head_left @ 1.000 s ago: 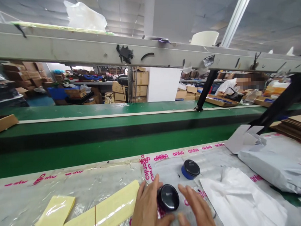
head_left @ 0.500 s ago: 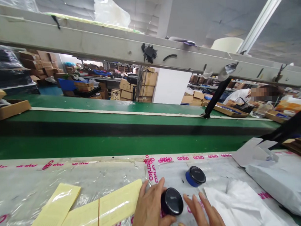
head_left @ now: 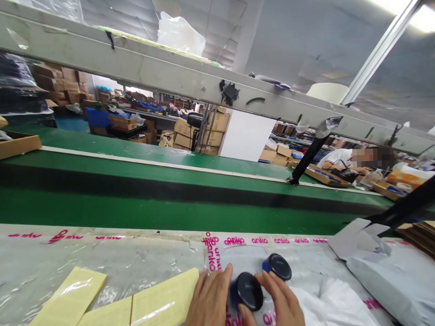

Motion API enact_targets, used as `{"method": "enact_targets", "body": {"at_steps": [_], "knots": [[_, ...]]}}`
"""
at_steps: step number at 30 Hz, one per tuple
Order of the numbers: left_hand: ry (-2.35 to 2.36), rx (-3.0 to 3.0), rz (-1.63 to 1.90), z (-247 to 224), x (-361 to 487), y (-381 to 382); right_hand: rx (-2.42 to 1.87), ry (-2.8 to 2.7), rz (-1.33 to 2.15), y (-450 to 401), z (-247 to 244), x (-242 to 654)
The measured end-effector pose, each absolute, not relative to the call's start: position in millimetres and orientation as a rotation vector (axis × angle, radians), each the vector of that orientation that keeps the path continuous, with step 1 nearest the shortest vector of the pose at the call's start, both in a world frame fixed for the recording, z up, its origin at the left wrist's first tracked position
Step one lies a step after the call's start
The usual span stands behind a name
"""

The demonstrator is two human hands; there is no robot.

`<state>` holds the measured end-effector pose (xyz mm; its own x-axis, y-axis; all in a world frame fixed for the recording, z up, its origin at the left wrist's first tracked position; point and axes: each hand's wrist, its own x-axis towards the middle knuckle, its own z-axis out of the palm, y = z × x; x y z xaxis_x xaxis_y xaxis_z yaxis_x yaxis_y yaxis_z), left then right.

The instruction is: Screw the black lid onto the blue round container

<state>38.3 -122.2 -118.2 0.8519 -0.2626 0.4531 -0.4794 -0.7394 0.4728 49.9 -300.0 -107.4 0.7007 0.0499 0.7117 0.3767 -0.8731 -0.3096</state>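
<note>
Both hands, left hand and right hand, cup a round black-lidded blue jar on the plastic-covered bench, fingers curled loosely, apparently gripping it; a second matching jar sits just behind.

A round blue puck-shaped device with a glossy black top is tilted up on its edge, face toward the camera. A second blue, black-topped round device lies flat just behind it on the clear plastic.

a factory packing line: green conveyor belt, stacked cardboard boxes behind
</note>
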Motion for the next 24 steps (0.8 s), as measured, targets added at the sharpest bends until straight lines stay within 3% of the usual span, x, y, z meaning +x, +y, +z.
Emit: {"method": "enact_targets", "body": {"at_steps": [17,24], "knots": [[-0.290,2.494,0.553,-122.8,39.5,-125.7,-2.684,-0.666,-1.249,-300.7,-89.7,104.1],[-0.298,2.427,0.565,-122.7,40.7,-118.1,-2.232,-0.041,-1.108,-337.1,-67.3,86.6]]}}
